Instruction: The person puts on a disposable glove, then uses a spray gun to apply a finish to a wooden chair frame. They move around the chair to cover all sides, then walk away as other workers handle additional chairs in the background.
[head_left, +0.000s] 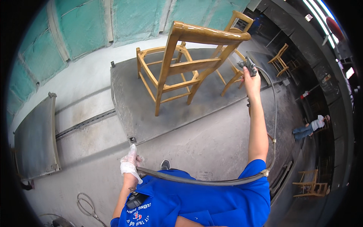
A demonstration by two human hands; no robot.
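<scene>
One arm outstretched, right hand [252, 84] gripping spray gun [248, 66].

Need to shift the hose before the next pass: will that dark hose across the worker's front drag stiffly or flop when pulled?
The hose sags in a smooth curve between the gloved left hand and the right hand holding the spray gun, so it is probably flexible but springy, not limp. Its thickness suggests some weight, so it may drag.
</scene>
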